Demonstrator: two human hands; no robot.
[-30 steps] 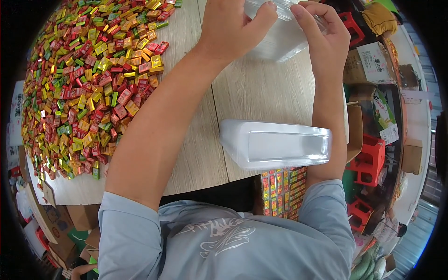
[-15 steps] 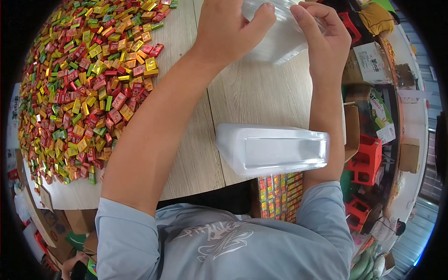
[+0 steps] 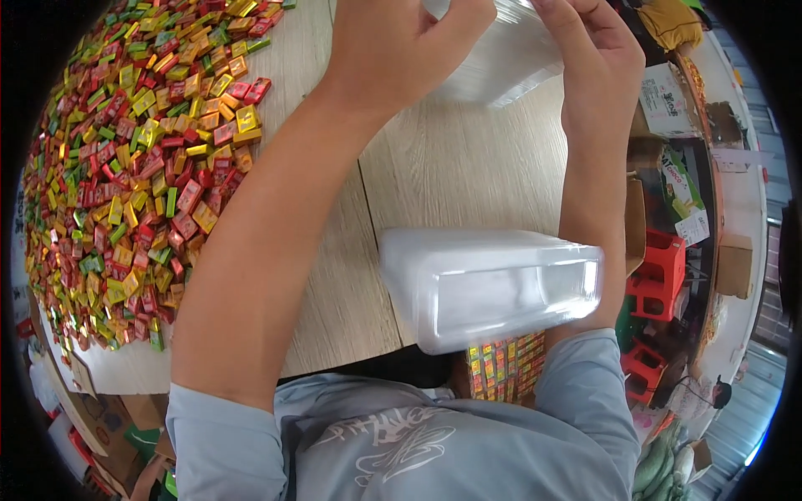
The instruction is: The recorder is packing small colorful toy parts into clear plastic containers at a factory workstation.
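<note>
At the far edge of the view both hands are at a clear plastic stack (image 3: pixel 505 71) that looks like nested see-through boxes. My left hand (image 3: pixel 401 46) is closed at its left side, with the thumb stretched over it and the other fingers mostly hidden. My right hand (image 3: pixel 600 54) pinches at the stack's right edge, thumb against bent fingers; the very tips are cut off or hard to see. Closer to me, a second stack of clear plastic boxes (image 3: pixel 510 288) lies tilted at the table's front edge, its right end against my right forearm.
A big heap of small red, yellow, green and orange packets (image 3: pixel 125 192) covers the table's left side. Below the front edge stands a box of similar packets (image 3: pixel 505 367). Red plastic stools (image 3: pixel 660 271) and cardboard boxes (image 3: pixel 735 265) lie to the right of the wooden table (image 3: pixel 468 167).
My hands and the plastic between them have shifted slightly up in the view, the right hand a little rightward. The nearer plastic stack has tipped and slid toward me.
</note>
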